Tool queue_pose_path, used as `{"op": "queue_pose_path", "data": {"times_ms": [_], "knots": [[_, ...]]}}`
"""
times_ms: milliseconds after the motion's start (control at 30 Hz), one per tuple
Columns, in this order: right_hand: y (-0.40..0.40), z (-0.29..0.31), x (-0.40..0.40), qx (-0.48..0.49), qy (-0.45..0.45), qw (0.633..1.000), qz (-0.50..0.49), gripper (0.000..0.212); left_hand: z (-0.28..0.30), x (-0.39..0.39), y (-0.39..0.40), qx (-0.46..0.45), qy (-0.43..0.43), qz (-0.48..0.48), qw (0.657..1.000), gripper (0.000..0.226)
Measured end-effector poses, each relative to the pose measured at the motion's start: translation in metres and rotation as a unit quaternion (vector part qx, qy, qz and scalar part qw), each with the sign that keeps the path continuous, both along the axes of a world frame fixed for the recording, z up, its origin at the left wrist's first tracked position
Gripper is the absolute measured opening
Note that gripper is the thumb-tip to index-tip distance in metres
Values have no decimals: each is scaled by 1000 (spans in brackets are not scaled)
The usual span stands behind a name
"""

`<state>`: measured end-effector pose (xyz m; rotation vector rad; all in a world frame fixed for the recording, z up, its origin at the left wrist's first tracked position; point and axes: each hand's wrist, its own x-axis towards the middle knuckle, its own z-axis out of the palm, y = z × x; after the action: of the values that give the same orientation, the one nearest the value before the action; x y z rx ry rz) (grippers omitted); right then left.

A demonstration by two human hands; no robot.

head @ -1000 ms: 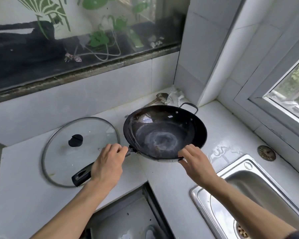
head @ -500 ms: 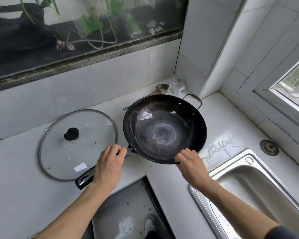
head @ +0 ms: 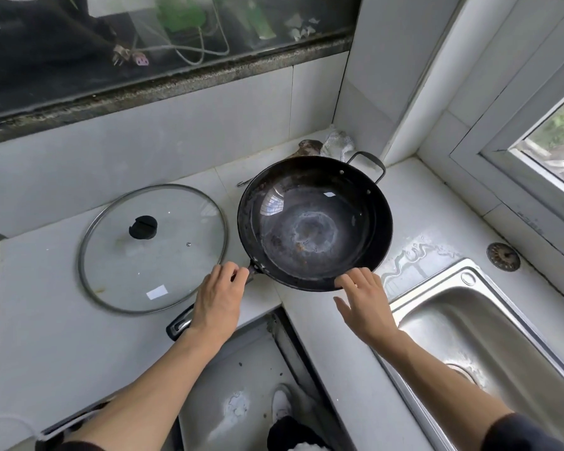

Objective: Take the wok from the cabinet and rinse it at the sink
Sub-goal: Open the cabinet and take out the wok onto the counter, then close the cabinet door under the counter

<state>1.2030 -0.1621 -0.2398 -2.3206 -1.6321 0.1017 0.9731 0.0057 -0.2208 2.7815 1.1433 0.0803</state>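
A white tiled desk (head: 62,336) wraps round the corner, with a dark window (head: 144,43) along the far wall. At the near right a steel sink (head: 463,320) is sunk into it, and a round metal strainer (head: 503,257) lies on the desk just beyond the sink's far right corner. The black wok (head: 315,222) sits on the desk in the far corner, between the sink and a glass lid (head: 152,249) lying flat to its left, their rims almost touching. The wok's long handle (head: 179,323) points toward the near left, and a small loop handle (head: 368,164) stands on its far right rim. The left hand (head: 220,299) lies over the long handle close to the pan; its grip is curled round the handle. The right hand (head: 362,301) is at the wok's near rim, its grip loose with fingers spread and fingertips on the edge, holding nothing. A crumpled cloth (head: 337,144) lies behind the wok.
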Motion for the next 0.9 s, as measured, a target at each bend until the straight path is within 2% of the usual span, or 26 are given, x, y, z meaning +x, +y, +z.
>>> {"op": "queue_pose_path", "data": {"times_ms": [200, 300, 433, 600, 900], "knots": [[-11, 15, -40, -14, -15, 1000, -19, 46, 10, -40, -18, 7, 1, -23, 1000, 37], [-10, 25, -72, 10, -6, 1000, -12, 42, 19, -75, -29, 19, -10, -19, 1000, 29], [-8, 30, -127, 19, 10, 1000, 7, 35, 28, -140, -41, 35, -25, 4, 999, 31], [-8, 22, -211, -16, 29, 997, 71, 34, 18, -231, -53, 17, -53, 69, 996, 32], [12, -1, -333, -174, 14, 955, 239, 62, -28, -368, -111, -81, -32, 236, 968, 37]]}}
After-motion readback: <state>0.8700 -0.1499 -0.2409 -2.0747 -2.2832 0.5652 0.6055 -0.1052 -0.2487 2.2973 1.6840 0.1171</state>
